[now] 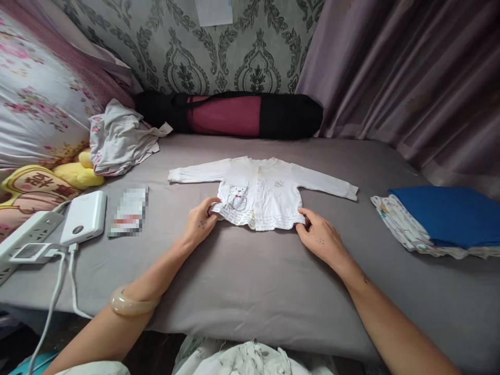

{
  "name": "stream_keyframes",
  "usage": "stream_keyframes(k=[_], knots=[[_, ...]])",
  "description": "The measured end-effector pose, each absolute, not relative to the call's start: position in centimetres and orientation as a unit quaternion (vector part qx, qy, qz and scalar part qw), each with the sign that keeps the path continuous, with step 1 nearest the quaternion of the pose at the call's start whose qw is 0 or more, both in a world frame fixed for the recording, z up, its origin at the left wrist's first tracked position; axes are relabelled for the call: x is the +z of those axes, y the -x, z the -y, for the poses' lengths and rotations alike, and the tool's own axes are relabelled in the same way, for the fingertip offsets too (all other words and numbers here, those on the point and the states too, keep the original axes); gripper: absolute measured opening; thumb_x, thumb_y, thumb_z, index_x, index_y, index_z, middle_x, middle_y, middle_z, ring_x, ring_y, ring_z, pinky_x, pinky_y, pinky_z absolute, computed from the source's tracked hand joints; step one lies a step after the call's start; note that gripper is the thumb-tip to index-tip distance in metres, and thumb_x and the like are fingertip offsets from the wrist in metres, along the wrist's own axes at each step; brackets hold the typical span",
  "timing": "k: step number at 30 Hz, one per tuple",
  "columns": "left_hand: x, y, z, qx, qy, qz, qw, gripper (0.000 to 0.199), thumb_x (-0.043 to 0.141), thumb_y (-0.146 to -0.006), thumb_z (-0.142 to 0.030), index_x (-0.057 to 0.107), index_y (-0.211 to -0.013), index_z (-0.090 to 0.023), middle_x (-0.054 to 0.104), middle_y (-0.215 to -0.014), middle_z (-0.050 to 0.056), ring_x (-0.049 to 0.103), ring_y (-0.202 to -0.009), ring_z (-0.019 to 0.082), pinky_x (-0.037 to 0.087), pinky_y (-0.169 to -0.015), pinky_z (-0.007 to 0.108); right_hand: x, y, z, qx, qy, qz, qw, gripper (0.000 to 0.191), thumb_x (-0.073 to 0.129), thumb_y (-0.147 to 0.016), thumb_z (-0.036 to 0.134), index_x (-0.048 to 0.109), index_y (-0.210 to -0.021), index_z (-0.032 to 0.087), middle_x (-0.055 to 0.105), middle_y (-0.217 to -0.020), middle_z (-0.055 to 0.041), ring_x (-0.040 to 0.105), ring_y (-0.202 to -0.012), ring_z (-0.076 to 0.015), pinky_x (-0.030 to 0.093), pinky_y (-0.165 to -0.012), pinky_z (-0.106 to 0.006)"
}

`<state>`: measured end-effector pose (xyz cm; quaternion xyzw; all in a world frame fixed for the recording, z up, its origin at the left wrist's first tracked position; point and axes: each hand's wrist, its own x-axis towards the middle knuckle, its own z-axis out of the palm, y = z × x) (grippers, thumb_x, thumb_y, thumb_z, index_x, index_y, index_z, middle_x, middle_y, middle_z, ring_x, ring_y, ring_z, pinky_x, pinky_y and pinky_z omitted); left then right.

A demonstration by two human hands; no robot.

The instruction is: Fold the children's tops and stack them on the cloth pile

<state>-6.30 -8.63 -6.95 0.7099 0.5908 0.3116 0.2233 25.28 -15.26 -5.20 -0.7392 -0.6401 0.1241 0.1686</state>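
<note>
Biggest thing first: the grey cloth-covered surface (242, 284) carries everything here, with a purple curtain (363, 73) at far right and a long black and red bag (224, 115) lying along the far edge.

Next down is the small white shirt (269, 200), front side up in the middle, neckline far, hem near, sleeves out to the left and right. Over on the right there's a blue cloth (449, 216) on top of some folded patterned cloth (408, 229), well apart from the right sleeve.

Then the hands. The left hand (199, 224) has its fingers narrow, pinching the left corner of the hem; the right hand (320, 237) does the same at the right corner. That's a decent hold imo, one corner each. The hem (269, 224) looks a bit wavy though, so I'd go for light, even tension sideways, both corners level, and no hard tug, since soft knit probably stretches out of shape. I'd also watch that the button strip (258, 203) runs straight up the middle.

Smallest stuff: the white power bank (84, 216) sits at left, next to a blurred-out packet (129, 211).
</note>
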Motion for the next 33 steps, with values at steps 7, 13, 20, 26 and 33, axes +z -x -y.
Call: stream_keyframes(k=[7,13,20,26,33], knots=[[-6.8,7.4,8.2,0.268,-0.752,-0.576,0.176,0.036,0.049,-0.078,-0.024,0.063,-0.111,-0.021,0.061,-0.076,-0.001,0.049,-0.063,0.014,0.04,-0.065,0.026,-4.9,-25.3,15.6,0.078,0.754,0.642,0.116,0.047,0.045,-0.085,0.023,0.054,-0.131,0.028,0.064,-0.126,-0.0047,0.063,-0.102,-0.0273,0.045,-0.073,-0.033],[-6.6,10.1,7.4,0.168,-0.844,-0.498,0.109,0.037,0.044,-0.085,-0.024,0.067,-0.114,-0.02,0.061,-0.093,0.007,0.057,-0.086,0.022,0.045,-0.078,0.032,-3.9,-25.7,15.8,0.071,0.753,0.653,0.044,0.047,0.042,-0.089,0.023,0.052,-0.135,0.027,0.064,-0.121,-0.0077,0.063,-0.097,-0.0262,0.043,-0.07,-0.032],[-5.3,11.8,7.8,0.14,-0.865,-0.452,0.169,0.04,0.047,-0.09,-0.037,0.066,-0.122,-0.023,0.06,-0.1,0.008,0.057,-0.087,0.02,0.047,-0.081,0.032,-2.7,-27.5,16.4,0.089,0.712,0.697,-0.005,0.042,0.039,-0.09,0.02,0.059,-0.126,0.027,0.067,-0.104,-0.0062,0.064,-0.09,-0.0222,0.041,-0.068,-0.029],[-1.8,11.8,6.4,0.148,-0.776,-0.541,0.288,0.047,0.049,-0.085,-0.057,0.071,-0.103,-0.019,0.067,-0.09,0.005,0.059,-0.076,0.018,0.045,-0.066,0.026,-0.4,-29.5,14.5,0.104,0.664,0.74,0.017,0.037,0.037,-0.092,0.02,0.066,-0.115,0.023,0.067,-0.114,-0.0071,0.063,-0.103,-0.0232,0.044,-0.085,-0.032],[-4.2,5.4,1.8,0.128,-0.712,-0.676,0.142,0.029,0.052,-0.084,-0.04,0.059,-0.067,-0.017,0.059,-0.062,0.006,0.055,-0.064,0.02,0.035,-0.059,0.028,-4.4,-23.6,7.5,0.117,0.619,0.772,0.08,0.051,0.026,-0.099,0.032,0.041,-0.144,0.012,0.039,-0.153,-0.0138,0.032,-0.142,-0.0239,0.027,-0.115,-0.037]])
